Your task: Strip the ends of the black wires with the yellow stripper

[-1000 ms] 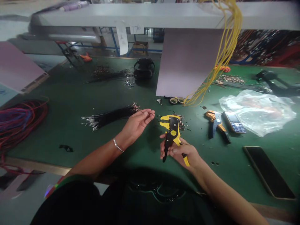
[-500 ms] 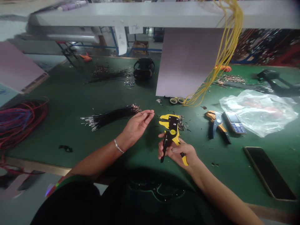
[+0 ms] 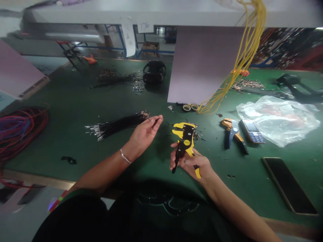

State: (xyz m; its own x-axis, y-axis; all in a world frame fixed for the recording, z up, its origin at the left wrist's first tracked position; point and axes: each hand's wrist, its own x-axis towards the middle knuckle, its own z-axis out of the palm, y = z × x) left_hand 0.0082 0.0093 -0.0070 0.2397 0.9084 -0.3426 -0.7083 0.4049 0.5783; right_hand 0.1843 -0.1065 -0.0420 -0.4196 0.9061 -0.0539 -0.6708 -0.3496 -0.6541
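Note:
My right hand (image 3: 193, 163) is wrapped round the handles of a yellow and black wire stripper (image 3: 185, 139), its jaws pointing up and left. Fingertips of my left hand (image 3: 145, 134) are pinched on a thin dark wire (image 3: 151, 119), most of it hidden by the hand. A bundle of black wires (image 3: 118, 125) lies just left of that hand, with silvery ends at the left and coppery ends at the right. Behind the stripper's head sits a small heap of dark cut bits (image 3: 195, 134).
On the right lie an orange and blue wire stripper (image 3: 233, 134), a keypad phone (image 3: 252, 131), a clear plastic bag (image 3: 282, 117) and a smartphone (image 3: 289, 185). Yellow wires (image 3: 246, 57) hang from the shelf (image 3: 176, 16). Red and blue wire coils (image 3: 21, 131) are at left; tape rolls (image 3: 190, 107) sit behind.
My left hand has shifted slightly left, a little farther from the stripper, still pinching the wire. The stripper in my right hand has barely moved.

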